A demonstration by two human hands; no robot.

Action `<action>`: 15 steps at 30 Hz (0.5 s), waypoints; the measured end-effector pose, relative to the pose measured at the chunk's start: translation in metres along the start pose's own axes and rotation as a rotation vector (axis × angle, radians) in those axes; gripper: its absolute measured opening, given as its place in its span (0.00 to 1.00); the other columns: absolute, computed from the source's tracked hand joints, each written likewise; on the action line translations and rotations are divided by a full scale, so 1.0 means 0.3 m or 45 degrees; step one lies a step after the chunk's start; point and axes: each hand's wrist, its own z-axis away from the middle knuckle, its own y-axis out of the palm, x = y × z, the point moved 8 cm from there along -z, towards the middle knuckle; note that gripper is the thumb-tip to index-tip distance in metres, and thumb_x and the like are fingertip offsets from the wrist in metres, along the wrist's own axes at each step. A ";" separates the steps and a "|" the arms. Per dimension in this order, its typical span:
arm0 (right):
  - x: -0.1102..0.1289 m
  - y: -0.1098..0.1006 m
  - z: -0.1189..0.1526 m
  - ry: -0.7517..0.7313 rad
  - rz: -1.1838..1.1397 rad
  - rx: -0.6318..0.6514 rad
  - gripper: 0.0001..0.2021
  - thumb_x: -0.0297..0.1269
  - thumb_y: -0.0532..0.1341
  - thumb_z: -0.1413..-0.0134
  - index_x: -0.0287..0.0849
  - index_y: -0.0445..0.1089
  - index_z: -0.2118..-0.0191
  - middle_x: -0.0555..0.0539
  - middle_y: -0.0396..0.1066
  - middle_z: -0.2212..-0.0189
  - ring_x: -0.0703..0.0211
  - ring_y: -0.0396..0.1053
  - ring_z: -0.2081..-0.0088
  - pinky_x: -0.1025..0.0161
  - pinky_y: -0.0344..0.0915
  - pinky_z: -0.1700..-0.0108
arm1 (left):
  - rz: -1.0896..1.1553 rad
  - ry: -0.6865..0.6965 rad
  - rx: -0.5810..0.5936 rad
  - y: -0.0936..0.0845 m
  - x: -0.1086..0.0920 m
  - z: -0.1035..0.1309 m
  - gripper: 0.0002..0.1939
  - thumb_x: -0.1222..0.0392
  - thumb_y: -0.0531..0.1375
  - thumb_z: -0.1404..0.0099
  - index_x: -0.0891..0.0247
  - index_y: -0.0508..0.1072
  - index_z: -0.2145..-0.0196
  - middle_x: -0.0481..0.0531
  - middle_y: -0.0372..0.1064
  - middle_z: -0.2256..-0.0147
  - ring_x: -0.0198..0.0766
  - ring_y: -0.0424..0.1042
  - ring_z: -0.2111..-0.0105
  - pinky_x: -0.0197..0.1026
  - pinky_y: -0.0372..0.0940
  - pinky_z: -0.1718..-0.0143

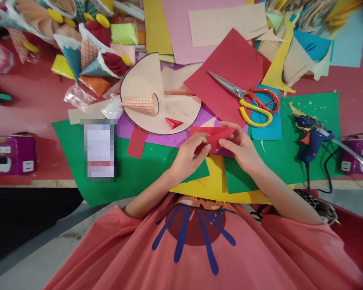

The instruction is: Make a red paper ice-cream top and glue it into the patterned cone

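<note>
Here, two hands (186,155) on one paper (214,136)

Red table (57,151) — green (320,112), pink (184,36) and yellow sheets (159,28), glue gun (312,146) — all spread out.

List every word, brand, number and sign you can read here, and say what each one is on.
No text can be read with certainty.
Phone: the screen is pixelated; nothing on it is legible.
Glue gun: any markings are too small and blurred to read.
Left purple socket box and right purple socket box: no readable lettering.
Shirt: a printed picture, but no words I can make out.
</note>
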 end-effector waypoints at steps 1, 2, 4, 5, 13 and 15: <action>0.007 -0.004 0.007 0.022 -0.057 0.001 0.24 0.46 0.69 0.53 0.49 0.64 0.52 0.50 0.76 0.58 0.57 0.76 0.56 0.59 0.77 0.56 | -0.055 0.062 0.018 -0.005 -0.018 -0.010 0.06 0.62 0.53 0.32 0.61 0.63 0.69 0.53 0.72 0.60 0.35 0.72 0.59 0.40 0.67 0.56; 0.012 -0.011 0.015 0.042 -0.105 0.001 0.23 0.45 0.70 0.55 0.49 0.65 0.53 0.50 0.76 0.57 0.58 0.75 0.55 0.59 0.76 0.54 | -0.109 0.115 0.044 -0.007 -0.035 -0.018 0.06 0.63 0.54 0.33 0.62 0.64 0.69 0.53 0.73 0.60 0.36 0.72 0.57 0.41 0.67 0.55; 0.017 -0.024 0.031 0.082 -0.172 -0.001 0.22 0.43 0.72 0.56 0.48 0.67 0.55 0.50 0.76 0.57 0.59 0.75 0.54 0.59 0.74 0.50 | -0.210 0.159 0.085 -0.007 -0.053 -0.029 0.06 0.63 0.55 0.34 0.62 0.65 0.70 0.55 0.72 0.56 0.38 0.71 0.54 0.45 0.66 0.51; 0.016 -0.030 0.038 0.105 -0.193 -0.002 0.22 0.43 0.72 0.57 0.48 0.68 0.55 0.50 0.76 0.57 0.59 0.74 0.53 0.59 0.73 0.49 | -0.254 0.175 0.095 -0.006 -0.060 -0.032 0.06 0.63 0.55 0.34 0.62 0.66 0.70 0.56 0.72 0.53 0.40 0.70 0.51 0.47 0.65 0.49; 0.060 -0.015 -0.027 0.002 -0.164 0.039 0.19 0.44 0.72 0.56 0.50 0.70 0.57 0.52 0.75 0.58 0.57 0.73 0.54 0.56 0.71 0.48 | -0.445 0.188 -0.042 -0.036 -0.051 -0.083 0.06 0.62 0.57 0.35 0.61 0.68 0.71 0.52 0.74 0.56 0.42 0.71 0.56 0.51 0.60 0.49; 0.080 -0.004 -0.072 -0.066 -0.149 0.036 0.19 0.46 0.72 0.57 0.49 0.70 0.58 0.52 0.74 0.60 0.58 0.73 0.55 0.57 0.72 0.50 | -0.485 0.193 -0.113 -0.056 -0.036 -0.109 0.05 0.63 0.58 0.36 0.62 0.68 0.71 0.51 0.74 0.59 0.41 0.70 0.58 0.50 0.60 0.51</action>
